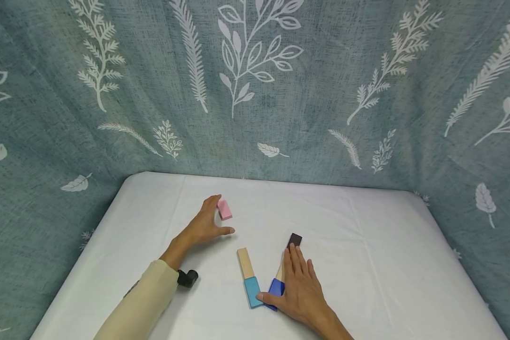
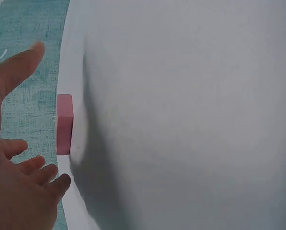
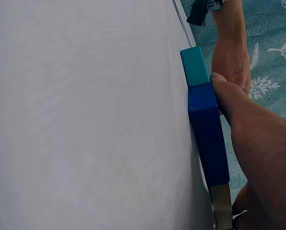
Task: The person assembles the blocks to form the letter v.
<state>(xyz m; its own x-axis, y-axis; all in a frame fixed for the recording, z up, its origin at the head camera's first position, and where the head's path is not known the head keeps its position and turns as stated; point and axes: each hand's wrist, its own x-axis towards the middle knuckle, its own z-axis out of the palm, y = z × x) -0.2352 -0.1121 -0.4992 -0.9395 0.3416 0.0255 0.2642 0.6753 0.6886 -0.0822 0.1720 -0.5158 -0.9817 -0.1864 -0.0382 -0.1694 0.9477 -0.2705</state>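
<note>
My left hand (image 1: 203, 227) is spread around a pink block (image 1: 224, 210), fingertips beside its far end and thumb apart on the near side. The left wrist view shows that pink block (image 2: 65, 125) between the spread thumb and fingers, with bare space around it. My right hand (image 1: 301, 289) lies with straight fingers over a slanted row: a dark block (image 1: 295, 239), a beige block (image 1: 280, 273) and a dark-blue block (image 1: 276, 286). Its thumb reaches the light-blue block (image 1: 252, 293), which adjoins another beige block (image 1: 245, 262). The near ends of both rows meet.
A white cloth-covered table (image 1: 386, 264) carries the blocks. Behind and beside it hangs a green leaf-patterned curtain (image 1: 306, 118). A black wrist device (image 1: 188, 278) sticks out by the left sleeve (image 1: 148, 295).
</note>
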